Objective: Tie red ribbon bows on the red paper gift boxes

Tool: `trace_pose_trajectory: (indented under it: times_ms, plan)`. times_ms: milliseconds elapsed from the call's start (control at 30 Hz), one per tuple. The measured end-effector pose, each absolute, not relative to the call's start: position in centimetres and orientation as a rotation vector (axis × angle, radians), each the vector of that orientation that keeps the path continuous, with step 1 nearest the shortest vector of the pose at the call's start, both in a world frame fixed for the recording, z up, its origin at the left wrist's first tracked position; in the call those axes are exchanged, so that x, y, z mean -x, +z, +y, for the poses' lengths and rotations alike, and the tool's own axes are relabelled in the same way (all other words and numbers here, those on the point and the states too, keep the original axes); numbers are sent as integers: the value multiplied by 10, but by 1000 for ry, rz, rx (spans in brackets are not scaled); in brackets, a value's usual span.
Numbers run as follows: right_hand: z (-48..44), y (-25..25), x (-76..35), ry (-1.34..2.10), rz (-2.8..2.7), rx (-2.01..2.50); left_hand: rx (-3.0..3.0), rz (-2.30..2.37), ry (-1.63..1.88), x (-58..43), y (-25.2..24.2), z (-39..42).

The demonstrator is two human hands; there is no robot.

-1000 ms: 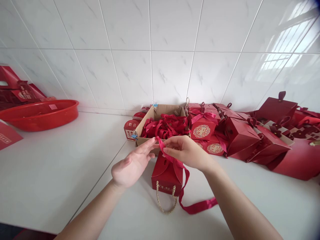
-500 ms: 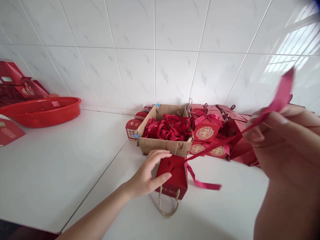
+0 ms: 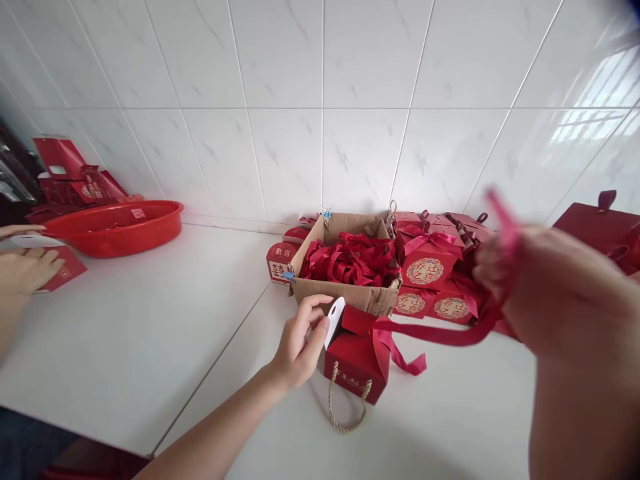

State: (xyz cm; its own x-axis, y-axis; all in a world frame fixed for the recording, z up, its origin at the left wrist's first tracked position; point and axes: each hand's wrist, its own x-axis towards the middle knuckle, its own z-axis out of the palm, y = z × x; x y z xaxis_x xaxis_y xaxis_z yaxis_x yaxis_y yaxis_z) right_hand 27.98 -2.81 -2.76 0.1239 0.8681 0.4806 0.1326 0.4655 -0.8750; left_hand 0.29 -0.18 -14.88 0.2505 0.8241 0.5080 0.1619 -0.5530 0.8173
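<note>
A small red gift box [image 3: 357, 360] with a twisted rope handle [image 3: 345, 427] stands on the white tabletop, its top flaps raised. My left hand [image 3: 301, 343] pinches one flap [image 3: 335, 320] between thumb and fingers; its white inner side shows, with a slot in it. A red ribbon [image 3: 440, 333] passes through the box's right side, and its short tail [image 3: 413, 363] hangs onto the table. Raised at the right, my right hand [image 3: 535, 287] is closed on the long part of this ribbon and blurred by motion.
Behind the gift box is a cardboard box [image 3: 345, 293] full of red ribbons. Finished red boxes [image 3: 425, 267] are stacked to its right along the tiled wall. At left stand a red basin [image 3: 135, 233] and another person's hands [image 3: 30, 270] on a red carton [image 3: 70, 267].
My left hand has taken hold of the flap and tilted it up and outward. My right hand has swung the ribbon, which now sags. Another person's hands have appeared at left.
</note>
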Motion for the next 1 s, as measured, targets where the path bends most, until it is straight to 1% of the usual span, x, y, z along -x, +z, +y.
trace_pose_trajectory:
  times_ms: [33, 100, 167, 267, 367, 700, 1000]
  plan:
    - [-25, -29, -264, 795, -1373, 968, -1848, 896, 1318, -3, -149, -2]
    - [-17, -36, -236, 1060, -1569, 1039, -1789, 897, 1292, -2, -151, -1]
    - [-8, -48, -215, 1198, -1786, 1126, -1761, 892, 1276, -1, -152, 0]
    - [1, -65, -198, 1161, -1969, 1201, -1787, 876, 1275, 0, -154, 0]
    - [3, -72, -194, 1138, -2055, 1204, -1842, 864, 1295, -1, -154, -1]
    - [6, -70, -200, 1221, -2077, 1291, -1886, 851, 1338, -3, -154, -2]
    - [10, -75, -201, 1230, -2023, 1321, -1890, 859, 1329, -2, -154, -3]
